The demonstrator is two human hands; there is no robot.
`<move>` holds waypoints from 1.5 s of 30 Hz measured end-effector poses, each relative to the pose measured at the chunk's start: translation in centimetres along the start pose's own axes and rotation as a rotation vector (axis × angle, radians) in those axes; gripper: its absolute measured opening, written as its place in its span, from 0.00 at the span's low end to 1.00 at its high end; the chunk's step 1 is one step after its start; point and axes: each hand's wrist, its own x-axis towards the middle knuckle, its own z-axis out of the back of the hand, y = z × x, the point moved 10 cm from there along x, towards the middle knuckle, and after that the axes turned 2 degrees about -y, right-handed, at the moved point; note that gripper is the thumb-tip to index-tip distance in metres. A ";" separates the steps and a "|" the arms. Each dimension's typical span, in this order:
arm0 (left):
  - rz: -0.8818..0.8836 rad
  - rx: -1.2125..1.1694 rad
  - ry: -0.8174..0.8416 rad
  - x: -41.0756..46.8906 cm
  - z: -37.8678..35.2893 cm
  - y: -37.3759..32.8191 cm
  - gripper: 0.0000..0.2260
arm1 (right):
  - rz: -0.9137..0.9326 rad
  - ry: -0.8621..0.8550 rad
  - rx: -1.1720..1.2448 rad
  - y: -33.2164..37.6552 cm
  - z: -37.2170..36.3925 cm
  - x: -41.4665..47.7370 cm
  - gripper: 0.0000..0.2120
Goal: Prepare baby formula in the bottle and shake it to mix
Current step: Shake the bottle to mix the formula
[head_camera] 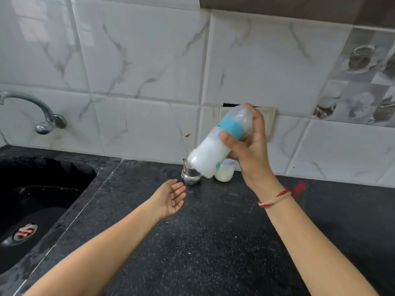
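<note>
My right hand grips a baby bottle with a teal collar and clear cap, held tilted in the air, its base down-left and its cap up-right. White milky liquid fills the bottle body, which looks blurred. Thumb and fingers curl round the bottle near the collar. My left hand hovers palm up over the black counter, fingers relaxed, holding nothing, below and left of the bottle.
A small steel container and a small white jar stand by the tiled wall behind the bottle. A black sink with a metal tap lies at the left. A wall socket plate sits behind my right hand.
</note>
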 end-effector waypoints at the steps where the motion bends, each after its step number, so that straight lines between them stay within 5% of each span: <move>1: -0.006 -0.005 0.002 0.0 -0.1 -0.2 0.10 | 0.019 -0.073 0.049 0.3 0.8 0.2 0.29; 3: -0.008 -0.011 -0.001 0.1 -0.3 -0.1 0.10 | 0.030 -0.224 0.154 0.5 2.7 0.4 0.28; 7: -0.012 0.011 0.003 0.2 -0.6 0.1 0.10 | -0.048 -0.046 -0.006 -0.7 0.8 -0.3 0.31; 10: -0.028 0.012 -0.017 0.3 -0.2 -0.2 0.10 | -0.013 -0.263 0.182 -0.6 3.4 -0.4 0.29; 13: -0.029 0.018 -0.026 0.3 0.1 0.0 0.09 | -0.094 -0.013 -0.048 -1.2 0.7 -0.6 0.33; 17: -0.064 0.018 -0.043 0.4 0.3 -0.6 0.09 | -0.009 -0.233 0.149 -0.3 3.1 -0.1 0.29; 21: -0.082 0.021 -0.046 0.2 0.0 -0.5 0.09 | -0.086 -0.010 -0.035 -1.5 0.2 -0.3 0.31; 24: -0.106 0.031 -0.057 0.1 0.1 -0.8 0.09 | -0.013 -0.224 0.185 -1.0 3.2 0.1 0.30; 28: -0.152 0.061 -0.111 -0.1 0.5 -0.9 0.10 | -0.031 0.214 -0.077 -2.5 -1.1 -1.2 0.33; 32: -0.163 0.085 -0.107 -0.3 0.4 -1.2 0.09 | -0.064 -0.009 0.133 -2.9 1.5 -0.3 0.30; 35: -0.189 0.074 -0.093 -0.5 0.2 -1.5 0.09 | -0.068 0.288 -0.098 -3.1 -1.3 -1.2 0.33; 39: -0.219 0.064 -0.096 -1.1 -0.1 -2.2 0.09 | -0.086 -0.003 0.128 -2.8 1.2 -0.2 0.37; 42: -0.264 0.060 -0.036 -1.8 -1.3 -2.6 0.09 | -0.097 0.313 -0.143 -4.7 -2.3 -2.0 0.34; 45: -0.371 0.001 -0.089 -3.4 -1.6 -3.8 0.15 | -0.168 0.043 0.039 -6.0 0.7 -1.3 0.32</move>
